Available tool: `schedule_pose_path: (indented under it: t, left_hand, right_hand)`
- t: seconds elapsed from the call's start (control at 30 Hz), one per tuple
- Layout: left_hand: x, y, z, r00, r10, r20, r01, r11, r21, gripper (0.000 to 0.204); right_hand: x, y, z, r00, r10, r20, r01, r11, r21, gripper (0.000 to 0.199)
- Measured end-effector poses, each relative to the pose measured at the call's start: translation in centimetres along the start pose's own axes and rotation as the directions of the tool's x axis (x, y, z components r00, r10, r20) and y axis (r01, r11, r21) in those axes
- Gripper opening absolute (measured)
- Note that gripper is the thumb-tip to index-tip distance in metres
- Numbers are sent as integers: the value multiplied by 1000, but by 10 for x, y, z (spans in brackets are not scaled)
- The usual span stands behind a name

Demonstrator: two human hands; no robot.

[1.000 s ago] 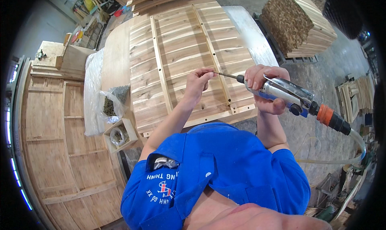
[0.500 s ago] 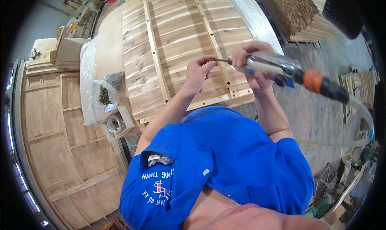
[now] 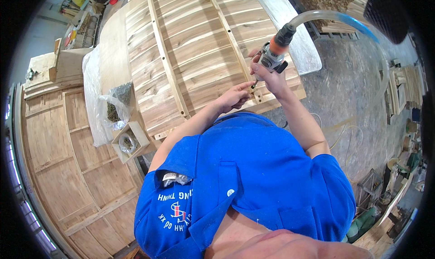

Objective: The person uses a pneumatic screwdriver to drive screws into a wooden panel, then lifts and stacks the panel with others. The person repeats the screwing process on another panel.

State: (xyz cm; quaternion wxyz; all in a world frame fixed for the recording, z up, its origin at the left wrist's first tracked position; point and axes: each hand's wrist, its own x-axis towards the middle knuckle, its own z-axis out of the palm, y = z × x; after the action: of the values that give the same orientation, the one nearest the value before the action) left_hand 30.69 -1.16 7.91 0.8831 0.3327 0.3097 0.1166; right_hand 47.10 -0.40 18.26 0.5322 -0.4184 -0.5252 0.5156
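Note:
My right hand [image 3: 270, 78] is closed around an air screwdriver [image 3: 271, 60] with a grey body and an orange collar, held upright with its bit down. The bit's tip stands at a dark hole near the close end of the right wooden batten [image 3: 236, 48]. My left hand [image 3: 234, 98] reaches its index finger to the bit's tip; its other fingers are curled, and whatever they hold is hidden. The batten lies across a large slatted wooden panel [image 3: 197, 55], alongside a second drilled batten [image 3: 165, 64] to the left.
A clear hose [image 3: 331, 15] arcs right from the screwdriver. Left of the panel lie plastic wrap [image 3: 92, 96], a bag of screws [image 3: 118, 106] and a small wooden box [image 3: 131, 142] holding another bag. Stacked boards [image 3: 401, 89] stand at the right; plywood panels [image 3: 81, 155] lie far left.
The screwdriver has swung from lying sideways to upright, its bit brought down to the batten's near end. My left hand has moved right and nearer, from pinching at the bit's tip to pointing at it.

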Motion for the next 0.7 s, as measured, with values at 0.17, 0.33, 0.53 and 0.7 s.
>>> schedule_pose_path:
  t: [0.17, 0.33, 0.53, 0.7]
  left_hand:
    - [7, -4, -7, 996, 31, -88, -21, 993, 116, 53]
    - [28, -3, -28, 745, 489, -453, -144, 782, 607, 58]
    - [74, 59, -36, 492, 695, -524, 73, 567, 821, 70]
    - [93, 67, -34, 554, 556, -619, 227, 615, 755, 63]
  right_hand:
    - [0, 19, -3, 1000, -5, -17, 5, 999, 42, 34]
    - [-3, 33, -4, 1000, -1, 17, 0, 999, 32, 35]
    - [-8, 46, -10, 998, 46, 49, -48, 998, 51, 37]
    - [-7, 40, -9, 999, 6, 50, -9, 998, 68, 37]
